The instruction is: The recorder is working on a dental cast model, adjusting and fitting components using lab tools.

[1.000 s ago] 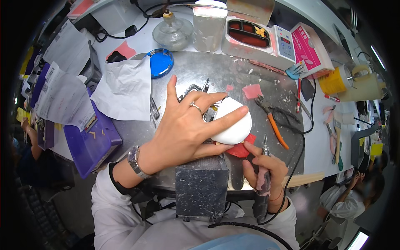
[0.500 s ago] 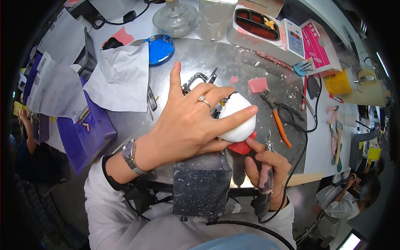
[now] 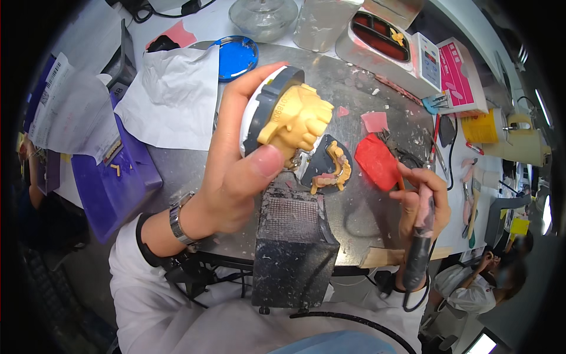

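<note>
My left hand (image 3: 221,189) is wrapped round a yellow dental cast (image 3: 300,115) on a dark grey and white base, tilted with its teeth facing right. Just right of it, a lower cast (image 3: 335,168) on a dark base shows yellow teeth, pink material and a metal framework; whether the two are hinged together is partly hidden. My right hand (image 3: 436,189) is closed round a rotary handpiece (image 3: 419,251), pointing up and away. The same hand's fingers pinch the edge of a thin red sheet (image 3: 376,162) beside the lower cast.
A black block with a mesh top (image 3: 295,253) juts from the bench edge. A purple tray (image 3: 127,194) and white paper (image 3: 168,100) lie left, a blue lid (image 3: 239,56) behind. Far right are a wax heater (image 3: 377,50), a pink and white box (image 3: 463,79) and hand tools.
My left hand has lifted and turned the upper cast leftward, exposing the lower cast. My right hand has moved right and up with the handpiece, drawing out the red sheet.
</note>
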`<state>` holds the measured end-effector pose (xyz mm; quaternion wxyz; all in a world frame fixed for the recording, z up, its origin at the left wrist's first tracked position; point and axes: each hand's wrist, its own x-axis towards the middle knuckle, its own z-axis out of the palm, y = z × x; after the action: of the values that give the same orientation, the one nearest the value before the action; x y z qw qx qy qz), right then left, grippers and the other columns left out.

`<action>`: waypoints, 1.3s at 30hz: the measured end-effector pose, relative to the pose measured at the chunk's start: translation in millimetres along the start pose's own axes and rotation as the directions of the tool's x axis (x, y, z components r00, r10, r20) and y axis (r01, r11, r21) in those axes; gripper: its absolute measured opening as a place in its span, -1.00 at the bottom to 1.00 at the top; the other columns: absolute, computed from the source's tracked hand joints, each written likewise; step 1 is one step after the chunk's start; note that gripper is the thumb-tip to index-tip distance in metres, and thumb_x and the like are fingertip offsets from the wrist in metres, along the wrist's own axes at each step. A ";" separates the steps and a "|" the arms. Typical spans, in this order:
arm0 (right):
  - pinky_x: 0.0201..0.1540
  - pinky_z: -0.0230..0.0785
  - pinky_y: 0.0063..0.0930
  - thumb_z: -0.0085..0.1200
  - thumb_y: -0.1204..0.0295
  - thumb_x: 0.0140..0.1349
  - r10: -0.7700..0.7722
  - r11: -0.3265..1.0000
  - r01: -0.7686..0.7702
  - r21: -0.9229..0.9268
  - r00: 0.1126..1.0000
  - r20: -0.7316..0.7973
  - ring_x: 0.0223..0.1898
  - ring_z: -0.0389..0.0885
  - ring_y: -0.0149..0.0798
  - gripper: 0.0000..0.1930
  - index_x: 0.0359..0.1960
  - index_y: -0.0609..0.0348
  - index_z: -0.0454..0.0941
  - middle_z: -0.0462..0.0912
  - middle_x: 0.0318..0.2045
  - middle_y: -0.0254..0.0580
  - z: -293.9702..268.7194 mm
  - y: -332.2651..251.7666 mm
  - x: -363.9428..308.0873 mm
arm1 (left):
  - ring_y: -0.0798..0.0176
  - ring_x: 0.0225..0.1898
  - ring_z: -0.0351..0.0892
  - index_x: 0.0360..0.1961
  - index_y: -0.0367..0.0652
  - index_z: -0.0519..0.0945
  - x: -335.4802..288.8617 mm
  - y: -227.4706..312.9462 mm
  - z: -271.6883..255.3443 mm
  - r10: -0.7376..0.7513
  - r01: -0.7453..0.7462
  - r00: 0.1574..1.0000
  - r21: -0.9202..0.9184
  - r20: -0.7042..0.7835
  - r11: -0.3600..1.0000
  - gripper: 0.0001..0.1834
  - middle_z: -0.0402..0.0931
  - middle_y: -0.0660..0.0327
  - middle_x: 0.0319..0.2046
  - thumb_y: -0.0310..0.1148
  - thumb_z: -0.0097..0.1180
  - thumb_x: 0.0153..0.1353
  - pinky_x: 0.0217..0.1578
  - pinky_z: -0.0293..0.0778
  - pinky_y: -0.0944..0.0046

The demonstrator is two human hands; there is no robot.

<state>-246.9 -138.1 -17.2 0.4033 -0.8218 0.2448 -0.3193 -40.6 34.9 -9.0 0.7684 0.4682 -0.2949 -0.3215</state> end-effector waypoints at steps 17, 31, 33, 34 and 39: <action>0.17 0.11 0.40 0.04 0.42 0.15 -0.065 0.885 -0.064 0.462 0.964 0.258 -0.59 0.43 -0.35 -0.75 -0.38 0.19 0.17 0.43 -0.67 -0.12 50.8 -39.5 4.9 | 0.20 -0.02 0.41 0.33 -0.25 0.03 -15.5 -8.8 -1.7 -0.052 0.029 0.980 -0.123 -0.193 0.992 -0.09 0.28 -0.08 0.14 0.11 -0.01 0.10 0.05 0.30 0.22; 0.17 0.21 0.22 0.01 0.62 0.12 -0.157 0.890 0.017 0.455 0.949 0.272 -0.58 0.53 -0.37 -0.89 -0.39 0.23 0.32 0.51 -0.70 -0.18 48.6 -26.8 4.0 | 0.13 0.06 0.34 0.34 -0.30 -0.09 -18.2 -12.0 -11.2 0.073 -0.054 0.997 -0.388 0.033 0.920 -0.01 0.15 -0.13 0.21 0.05 0.17 0.13 0.11 0.26 0.20; 0.18 0.18 0.23 0.01 0.62 0.12 -0.151 0.876 0.008 0.482 0.954 0.259 -0.58 0.53 -0.36 -0.89 -0.39 0.24 0.32 0.50 -0.70 -0.17 51.2 -28.5 3.8 | 0.13 0.06 0.34 0.34 -0.33 -0.10 -17.2 -15.4 -13.1 0.147 -0.111 0.987 -0.403 0.061 0.908 0.05 0.15 -0.14 0.21 0.09 0.19 0.09 0.12 0.26 0.20; 0.18 0.17 0.24 0.02 0.62 0.12 -0.148 0.868 0.004 0.496 0.956 0.252 -0.58 0.53 -0.36 -0.89 -0.39 0.24 0.32 0.50 -0.71 -0.17 52.3 -28.7 3.6 | 0.13 0.06 0.34 0.34 -0.34 -0.11 -16.2 -18.4 -13.2 0.188 -0.147 0.980 -0.394 0.067 0.907 0.07 0.16 -0.14 0.20 0.11 0.20 0.08 0.12 0.26 0.20; 0.21 0.12 0.25 0.01 0.60 0.13 -0.139 0.854 -0.024 0.520 0.952 0.273 -0.53 0.57 -0.32 -0.87 -0.37 0.22 0.29 0.48 -0.71 -0.16 48.6 -24.1 1.4 | 0.12 0.05 0.36 0.34 -0.35 -0.10 -16.9 -22.6 -17.4 0.184 -0.166 0.982 -0.272 0.042 0.948 0.10 0.18 -0.17 0.19 0.16 0.19 0.05 0.10 0.27 0.21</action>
<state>-207.3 -101.0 -19.9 0.6320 -0.7287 0.0607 -0.2565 -42.8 49.1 -38.9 0.8398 0.3212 -0.3147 -0.3043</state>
